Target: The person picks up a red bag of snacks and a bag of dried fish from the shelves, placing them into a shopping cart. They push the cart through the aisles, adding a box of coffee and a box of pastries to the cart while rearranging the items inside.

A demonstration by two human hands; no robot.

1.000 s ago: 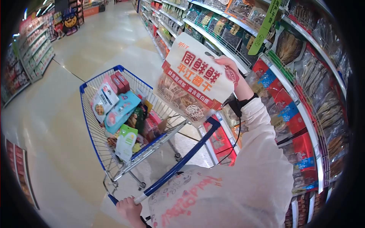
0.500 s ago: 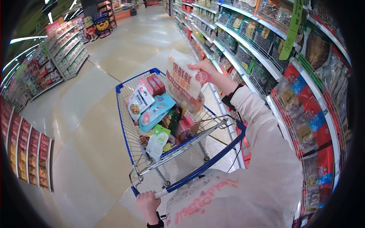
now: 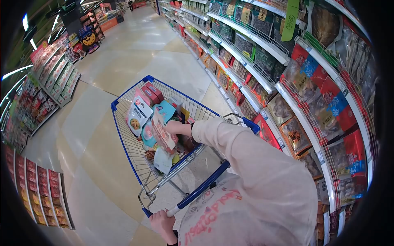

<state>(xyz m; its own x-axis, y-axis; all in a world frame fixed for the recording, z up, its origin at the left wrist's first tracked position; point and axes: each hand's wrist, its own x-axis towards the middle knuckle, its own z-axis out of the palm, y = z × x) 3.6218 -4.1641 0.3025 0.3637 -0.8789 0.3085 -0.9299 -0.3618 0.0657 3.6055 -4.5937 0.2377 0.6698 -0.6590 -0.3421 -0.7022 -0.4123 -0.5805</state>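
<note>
My left hand [image 3: 162,222] is wrapped around the left end of the blue shopping cart handle [image 3: 203,189]. Inside the wire shopping cart [image 3: 124,146], my right hand [image 3: 176,127] is closed on the edge of a beige food bag with red print [image 3: 163,134], which lies tilted over other goods. Around it are a white pouch with a food picture [image 3: 140,115], a turquoise bag [image 3: 165,110], red boxes [image 3: 152,93] and a pale packet [image 3: 163,160]. My sleeve and the bag hide part of the pile.
Shelves of bagged dried goods [image 3: 246,57] run close along the right, with a green hanging label [image 3: 290,20]. Low racks [image 3: 39,188] and stocked shelves [image 3: 33,104] stand to the left. The tiled aisle floor [image 3: 139,61] stretches ahead, with a distant person [image 3: 131,5].
My right hand has brought the beige bag from above the cart's right side down and left onto the pile. My left hand stays on the handle.
</note>
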